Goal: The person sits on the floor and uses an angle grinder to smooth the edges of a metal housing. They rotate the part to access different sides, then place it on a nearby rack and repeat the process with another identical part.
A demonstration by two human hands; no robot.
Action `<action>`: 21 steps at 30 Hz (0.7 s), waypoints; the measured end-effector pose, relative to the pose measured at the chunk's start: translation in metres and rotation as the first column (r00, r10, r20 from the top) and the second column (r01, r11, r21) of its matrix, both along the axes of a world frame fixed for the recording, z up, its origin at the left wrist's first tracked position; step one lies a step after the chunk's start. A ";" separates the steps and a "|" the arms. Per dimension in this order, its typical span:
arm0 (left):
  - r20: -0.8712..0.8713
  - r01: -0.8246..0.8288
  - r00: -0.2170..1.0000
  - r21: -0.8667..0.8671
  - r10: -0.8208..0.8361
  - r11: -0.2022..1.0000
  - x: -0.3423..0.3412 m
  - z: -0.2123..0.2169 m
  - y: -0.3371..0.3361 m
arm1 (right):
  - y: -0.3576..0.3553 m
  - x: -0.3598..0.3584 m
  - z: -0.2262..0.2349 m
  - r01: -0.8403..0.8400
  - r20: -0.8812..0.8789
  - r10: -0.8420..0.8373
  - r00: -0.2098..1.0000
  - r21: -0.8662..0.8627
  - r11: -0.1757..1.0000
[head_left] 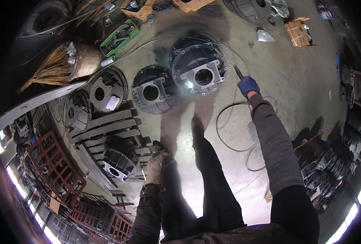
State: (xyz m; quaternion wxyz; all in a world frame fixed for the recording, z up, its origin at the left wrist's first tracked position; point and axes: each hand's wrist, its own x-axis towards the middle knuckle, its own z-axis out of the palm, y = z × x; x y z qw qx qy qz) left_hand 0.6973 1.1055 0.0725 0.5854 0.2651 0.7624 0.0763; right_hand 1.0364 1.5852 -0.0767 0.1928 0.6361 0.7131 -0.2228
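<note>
My right hand (pixel 249 86), in a blue glove, is closed around a slim dark handle (pixel 238 73) with a thin hose or cable at its far end; its exact kind is unclear. It is held out to the right of a large round grey metal housing (pixel 215 67) with a bolt-hole rim and a central bore. A second, smaller housing (pixel 142 83) lies to its left on the floor. Low at my left side is my left hand (pixel 155 162), in a pale glove with dark fingers. Those fingers look curled near my left leg, and what they hold, if anything, is hidden.
A wooden pallet (pixel 103 132) at left has another housing (pixel 121 160) on it. Two more housings (pixel 116 90) lie beyond it. A hose loop (pixel 218 132) rests on the floor at right. Farther off are a straw broom (pixel 52 65), a green crate (pixel 107 49) and a cardboard box (pixel 296 33).
</note>
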 end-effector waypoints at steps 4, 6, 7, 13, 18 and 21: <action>0.105 -0.204 0.973 -0.016 0.204 0.979 0.009 0.013 0.035 | -0.095 0.120 0.003 -0.002 0.127 0.023 0.992 -0.169 0.986; 0.041 -0.138 0.990 0.095 0.135 0.986 0.014 0.019 0.042 | -0.153 0.150 0.007 -0.088 0.144 0.136 0.980 -0.298 0.951; 0.001 -0.080 0.997 0.150 0.080 0.985 0.017 0.021 0.042 | -0.177 0.159 0.013 -0.112 0.109 0.151 0.982 -0.302 0.947; 0.344 -0.342 0.889 0.066 0.300 0.937 0.020 0.007 0.033 | -0.239 0.118 0.031 -0.003 0.052 0.016 0.999 -0.245 0.970; 0.370 -0.486 0.778 -0.159 0.508 0.860 0.010 -0.011 0.030 | -0.260 0.017 0.026 -0.117 -0.055 0.108 0.993 -0.191 0.975; 0.428 -0.553 0.720 -0.122 0.546 0.824 -0.004 0.000 0.025 | -0.251 -0.037 0.015 -0.182 -0.176 0.183 0.967 0.023 0.983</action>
